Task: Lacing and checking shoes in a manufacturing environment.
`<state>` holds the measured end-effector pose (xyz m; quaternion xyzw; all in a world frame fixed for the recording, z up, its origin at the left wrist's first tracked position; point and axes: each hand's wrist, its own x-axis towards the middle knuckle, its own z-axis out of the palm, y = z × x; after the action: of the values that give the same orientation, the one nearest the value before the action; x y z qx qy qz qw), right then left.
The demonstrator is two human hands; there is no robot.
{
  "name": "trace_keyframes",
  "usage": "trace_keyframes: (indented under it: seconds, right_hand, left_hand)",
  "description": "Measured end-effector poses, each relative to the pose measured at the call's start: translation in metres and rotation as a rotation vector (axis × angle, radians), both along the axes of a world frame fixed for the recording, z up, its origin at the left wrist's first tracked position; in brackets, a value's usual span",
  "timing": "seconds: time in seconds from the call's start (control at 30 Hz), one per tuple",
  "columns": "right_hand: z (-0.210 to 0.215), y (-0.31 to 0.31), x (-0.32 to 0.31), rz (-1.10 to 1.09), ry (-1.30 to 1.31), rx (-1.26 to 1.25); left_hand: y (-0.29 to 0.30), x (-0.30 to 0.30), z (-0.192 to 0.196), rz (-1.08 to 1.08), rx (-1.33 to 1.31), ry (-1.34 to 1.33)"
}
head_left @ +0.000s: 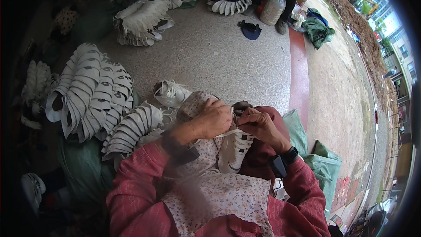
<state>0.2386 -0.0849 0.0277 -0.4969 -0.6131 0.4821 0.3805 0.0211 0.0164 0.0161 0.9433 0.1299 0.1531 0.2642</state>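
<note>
A white lace-up shoe point(237, 149) rests toe toward me on my lap, over a flowered apron point(237, 188). My left hand point(214, 120) is closed at the left of the shoe's opening, its fingers curled in; what they pinch is hidden. On the other side, my right hand point(262, 127) pinches thumb and fingers together at the top of the lacing, on what looks like the shoelace point(226, 134). Part of that white lace loops out to the shoe's left. Another white laced shoe point(172, 94) sits on the floor beyond my left hand.
Stacks of nested white shoe uppers point(94, 87) stand at left, with a smaller row point(136, 125) beside my left forearm. Further bundles point(142, 19) lie ahead. Green sacking point(324, 162) is at my right. People sit at the far side, near a dark cap point(250, 30) on the floor.
</note>
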Motion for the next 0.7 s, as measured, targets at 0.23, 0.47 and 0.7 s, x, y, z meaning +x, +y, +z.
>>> trace_keyframes:
  seconds: [0.23,0.47,0.7]
  right_hand:
    - [0.001,0.004,0.0,0.01,0.025,-0.01]
    - [-0.002,0.005,0.0,-0.027,0.094,-0.023]
    - [-0.003,0.007,0.001,-0.017,0.096,-0.074]
  left_hand:
    - [0.01,0.003,0.0,-0.126,-0.176,0.015]
    - [0.01,0.009,-0.003,-0.088,0.034,0.009]
    - [-0.002,0.01,0.002,0.02,-0.018,-0.098]
